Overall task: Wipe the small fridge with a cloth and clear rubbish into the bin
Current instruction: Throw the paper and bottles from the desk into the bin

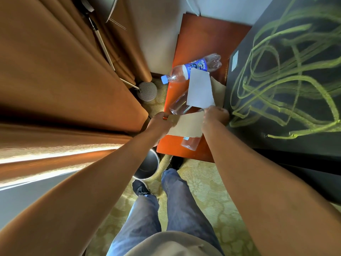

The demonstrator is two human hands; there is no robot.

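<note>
Brown cardboard (186, 126) gripped by both hands (left (160, 122), right (215, 115)) — bottles (184, 71) beside

We see an orange-red top (203, 34), a blue-labelled bottle (191, 69), white paper (200, 89), tan card (186, 124), green-scrawled black fridge (276, 108), brown curtains (55, 71).

Brown curtains (60, 71) hang at the left, with bright light along their lower edge. The floor is a yellow-green patterned carpet (208, 191).
</note>
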